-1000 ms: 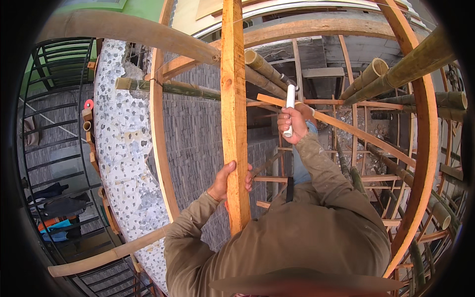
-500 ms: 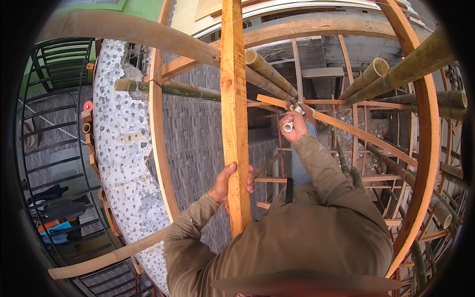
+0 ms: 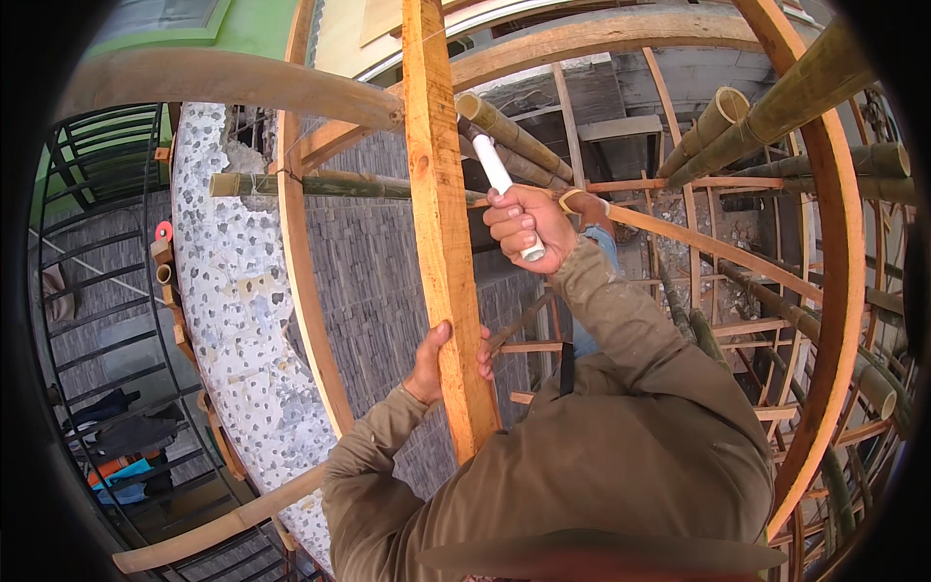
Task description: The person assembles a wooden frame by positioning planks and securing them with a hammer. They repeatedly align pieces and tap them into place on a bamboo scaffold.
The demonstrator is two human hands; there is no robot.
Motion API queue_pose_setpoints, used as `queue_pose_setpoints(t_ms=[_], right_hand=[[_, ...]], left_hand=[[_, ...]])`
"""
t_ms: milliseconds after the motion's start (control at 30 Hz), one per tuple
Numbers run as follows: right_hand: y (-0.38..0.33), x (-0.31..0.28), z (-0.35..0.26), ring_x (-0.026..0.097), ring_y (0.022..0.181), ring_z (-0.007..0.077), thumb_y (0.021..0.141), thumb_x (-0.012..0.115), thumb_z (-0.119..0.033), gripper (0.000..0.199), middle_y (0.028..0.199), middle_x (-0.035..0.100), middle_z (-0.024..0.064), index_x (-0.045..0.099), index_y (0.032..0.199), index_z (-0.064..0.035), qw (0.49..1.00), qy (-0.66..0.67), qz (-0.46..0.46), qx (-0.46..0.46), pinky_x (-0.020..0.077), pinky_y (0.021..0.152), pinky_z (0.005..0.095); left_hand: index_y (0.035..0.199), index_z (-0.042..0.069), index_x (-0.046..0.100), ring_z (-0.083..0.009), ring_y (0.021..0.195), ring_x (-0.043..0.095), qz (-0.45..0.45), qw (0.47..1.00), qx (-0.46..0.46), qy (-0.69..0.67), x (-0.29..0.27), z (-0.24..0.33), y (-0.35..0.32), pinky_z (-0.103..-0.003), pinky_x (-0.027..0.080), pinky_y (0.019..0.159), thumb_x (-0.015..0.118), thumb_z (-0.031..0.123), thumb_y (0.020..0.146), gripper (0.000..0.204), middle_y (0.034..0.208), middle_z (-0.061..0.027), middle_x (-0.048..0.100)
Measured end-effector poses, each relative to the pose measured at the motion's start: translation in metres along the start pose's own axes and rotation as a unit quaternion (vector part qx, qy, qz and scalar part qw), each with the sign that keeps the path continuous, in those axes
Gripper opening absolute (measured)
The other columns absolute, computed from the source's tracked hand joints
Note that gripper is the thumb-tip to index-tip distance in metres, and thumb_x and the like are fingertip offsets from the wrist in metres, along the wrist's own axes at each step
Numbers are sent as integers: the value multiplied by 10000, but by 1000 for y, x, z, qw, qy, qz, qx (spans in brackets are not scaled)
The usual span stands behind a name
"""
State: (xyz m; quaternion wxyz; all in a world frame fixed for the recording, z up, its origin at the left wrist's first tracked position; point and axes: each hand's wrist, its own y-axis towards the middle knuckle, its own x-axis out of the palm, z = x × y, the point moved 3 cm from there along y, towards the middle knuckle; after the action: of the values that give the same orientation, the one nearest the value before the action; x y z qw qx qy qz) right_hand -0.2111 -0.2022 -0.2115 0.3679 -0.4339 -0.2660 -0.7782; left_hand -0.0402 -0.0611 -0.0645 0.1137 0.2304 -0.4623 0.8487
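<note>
My left hand (image 3: 427,367) is closed around a long orange-brown timber beam (image 3: 441,252), thumb on the near-left side and fingertips showing on the right. The beam runs from my chest up past the top of the view. My right hand (image 3: 533,228) is wrapped around the white tubular handle of a hammer (image 3: 496,165), raised just right of the beam. Its dark head end lies close beside the beam and is hard to make out. Below my right wrist, part of a foot and a blue trouser leg (image 3: 601,238) show on a wooden strip.
A thick bamboo pole (image 3: 233,85) and a horizontal timber (image 3: 611,44) cross ahead. More bamboo poles (image 3: 718,116) and a curved-looking upright timber (image 3: 842,252) stand right. To the left are a speckled white wall top (image 3: 228,272) and a black metal railing (image 3: 107,296), with the ground far below.
My right hand has swung the hammer up and left, from near the foot to beside the beam. My left hand keeps its hold; the view has shifted slightly.
</note>
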Motion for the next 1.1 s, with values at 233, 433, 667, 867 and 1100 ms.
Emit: queue_pose_setpoints(t_ms=[233,433,667,867,1100], right_hand=[[-24,-18,-2,416,454,70,937,534,-69,181,567,397,-43,426,800,-117,943,67,254,-204,422,413,232],[-9,-10,5,381,461,35,930,583,-61,114,679,435,-52,490,988,-94,983,-155,64,-70,336,380,230],[-31,-24,-7,426,485,62,952,540,-96,236,630,427,-38,416,753,-123,902,131,306,-275,408,421,218],[-8,0,-2,374,468,36,942,544,-66,64,664,411,-47,484,960,-81,978,-194,26,-77,327,375,220],[-29,-20,-21,427,461,55,939,499,-57,188,567,409,-48,433,779,-128,890,103,299,-329,418,419,220]], left_hand=[[1216,22,526,-235,807,606,-62,998,-3,3,-1,5,9,-421,520,805,519,625,935,666,907,-99,584],[1232,16,521,-234,813,612,-7,1000,10,18,-5,1,6,-426,523,813,522,646,926,700,914,-102,591],[1237,13,522,-244,818,640,-15,1000,2,20,-6,4,8,-437,538,818,512,649,934,704,931,-112,616],[1233,10,527,-254,807,650,11,1000,-16,6,-9,-4,-4,-444,540,811,527,654,925,714,925,-118,626],[1237,7,525,-268,831,650,8,1000,-3,25,-8,-2,2,-445,538,799,542,662,913,731,928,-129,630]])
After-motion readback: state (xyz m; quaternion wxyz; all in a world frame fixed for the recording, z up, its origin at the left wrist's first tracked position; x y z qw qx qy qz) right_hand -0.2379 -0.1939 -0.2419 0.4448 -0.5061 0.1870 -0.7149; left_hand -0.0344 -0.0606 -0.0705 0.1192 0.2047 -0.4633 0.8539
